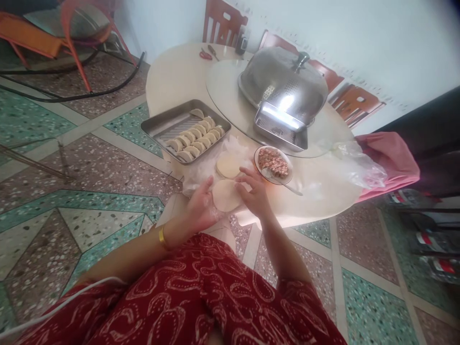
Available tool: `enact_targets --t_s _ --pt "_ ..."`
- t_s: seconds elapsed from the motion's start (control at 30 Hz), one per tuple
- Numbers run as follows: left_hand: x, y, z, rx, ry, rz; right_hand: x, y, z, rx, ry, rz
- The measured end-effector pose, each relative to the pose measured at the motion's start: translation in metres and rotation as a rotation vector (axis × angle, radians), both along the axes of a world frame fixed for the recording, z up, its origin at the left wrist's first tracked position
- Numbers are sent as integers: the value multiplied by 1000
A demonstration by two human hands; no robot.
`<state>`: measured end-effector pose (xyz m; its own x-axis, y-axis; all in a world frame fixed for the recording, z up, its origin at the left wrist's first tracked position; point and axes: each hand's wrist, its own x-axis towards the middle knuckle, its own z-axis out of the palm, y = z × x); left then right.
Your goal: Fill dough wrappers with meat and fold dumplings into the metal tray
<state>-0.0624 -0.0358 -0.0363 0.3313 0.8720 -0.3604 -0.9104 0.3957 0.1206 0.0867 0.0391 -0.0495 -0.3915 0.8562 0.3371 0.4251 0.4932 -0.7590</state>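
A round dumpling wrapper (pixel 225 196) rests across my left hand (pixel 201 207), whose thumb points up beside it. With bent fingers, my right hand (pixel 254 192) grips the wrapper's right edge. Nothing lies on the wrapper's visible face. Just beyond it, a pile of wrappers (pixel 227 165) sits on a crumpled plastic bag (pixel 201 173). Past my right fingers stands a bowl (pixel 257 165) of minced filling (pixel 273 160), with a pale utensil handle (pixel 293 189) sticking out toward me. Rows of folded dumplings (pixel 196 136) lie in a metal tray (pixel 153 125) at the left.
On the round table (pixel 172 72), a glass turntable (pixel 223 81) carries a large metal dome lid (pixel 273 72) and a steel pan (pixel 298 141). Red scissors (pixel 205 55) lie at the back. A plastic bag (pixel 362 167) and pink cloth (pixel 391 158) are at the right edge.
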Motion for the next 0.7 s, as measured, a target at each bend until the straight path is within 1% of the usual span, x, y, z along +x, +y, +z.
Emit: enact_targets --t_s 0.03,0.1,0.17,0.2,0.3,0.4,0.47,0.57,0.7 --pt "0 -1 1 -19 18 11 3 0 -3 -36 50 -33" --pt "0 -1 4 -68 63 23 15 -1 -10 -154 198 -157" --pt "0 0 7 -107 104 25 38 -3 -19 -279 337 -317" --pt "1 1 7 -118 119 21 52 -4 -24 -309 371 -380" --pt "6 7 6 -112 129 -5 94 -5 -37 -338 443 -528" --pt "15 12 5 -84 102 -64 120 0 -47 -328 502 -623" --pt "21 14 5 -74 97 -94 123 8 -51 -297 523 -646" --pt "26 16 9 -87 112 -97 116 25 -53 -225 523 -638" --pt "26 16 13 -101 105 -74 110 43 -47 -96 441 -617"
